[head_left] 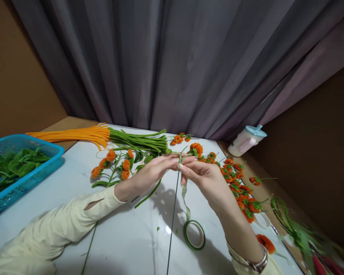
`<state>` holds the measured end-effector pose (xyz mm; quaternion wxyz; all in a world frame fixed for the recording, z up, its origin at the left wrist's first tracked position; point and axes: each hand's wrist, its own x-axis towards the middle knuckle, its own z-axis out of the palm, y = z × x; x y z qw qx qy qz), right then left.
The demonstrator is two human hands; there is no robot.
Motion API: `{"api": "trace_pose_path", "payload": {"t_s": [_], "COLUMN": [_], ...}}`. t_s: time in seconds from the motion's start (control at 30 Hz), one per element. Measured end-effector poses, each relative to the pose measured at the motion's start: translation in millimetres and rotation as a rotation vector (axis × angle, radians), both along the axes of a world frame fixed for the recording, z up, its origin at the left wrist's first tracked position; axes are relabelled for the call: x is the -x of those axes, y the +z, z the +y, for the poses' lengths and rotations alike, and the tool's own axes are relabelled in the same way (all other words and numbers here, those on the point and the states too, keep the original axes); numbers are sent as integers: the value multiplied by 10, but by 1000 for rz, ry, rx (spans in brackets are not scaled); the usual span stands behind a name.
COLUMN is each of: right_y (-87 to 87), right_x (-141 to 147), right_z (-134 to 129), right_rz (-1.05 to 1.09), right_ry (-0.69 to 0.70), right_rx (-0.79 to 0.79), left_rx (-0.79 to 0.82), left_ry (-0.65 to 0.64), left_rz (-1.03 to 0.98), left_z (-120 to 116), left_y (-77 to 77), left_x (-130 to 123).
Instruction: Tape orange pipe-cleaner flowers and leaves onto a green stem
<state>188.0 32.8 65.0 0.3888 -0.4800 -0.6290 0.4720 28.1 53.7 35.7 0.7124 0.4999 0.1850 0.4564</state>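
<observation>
Both my hands meet above the middle of the table, fingertips pinched together. My left hand [153, 172] is closed on a thin green stem [181, 154]. From the left, my right hand's thumb and fingertips press against it; this right hand [208, 179] pinches green floral tape [184, 196], which hangs down to its roll [194, 235] on the table. An orange fuzzy flower [197, 149] with green leaves shows just beyond my fingers. Fingers partly hide where tape and stem meet. Left of my hands lies a finished-looking sprig [111, 168] of small orange pumpkin-like balls and leaves.
A blue basket [50, 162] of green leaves stands at left. Orange pipe cleaners [74, 134] and green ones [140, 140] lie at the back. Several orange flower heads [240, 191] line the right edge, near a lidded cup [246, 141] and green strips [301, 236].
</observation>
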Motion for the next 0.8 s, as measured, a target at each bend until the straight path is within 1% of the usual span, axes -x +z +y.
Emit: {"api": "trace_pose_path", "payload": {"t_s": [0.1,0.17,0.4,0.53,0.6,0.67,0.7,0.8], "right_y": [4,5,17,31,38,42,42,38], "right_x": [0,1,22,38,43,45,45,46], "right_z": [-10,-15,-32,-54,-67,-75,-77,-69], "right_rz": [-19,-17,0,-35,-70,-94,-103,-122], "right_ry": [-8,-12,23,14,-4,-6,-4,-3], "right_rx": [-3,-5,-92,-126,-124,-128,-131,-145], "left_rx": [-104,-110,34,75,106,144,134,-3], "left_ry": [-18,-10,38,92,84,53,50,-3], "left_rz": [36,39,-21,38,108,201,253,476], "left_z": [5,7,-23,35,111,199,241,355], "left_y": [-10,-16,30,43,56,112,165,397], "left_x": [-9,-12,-33,1,55,116,142,171]}}
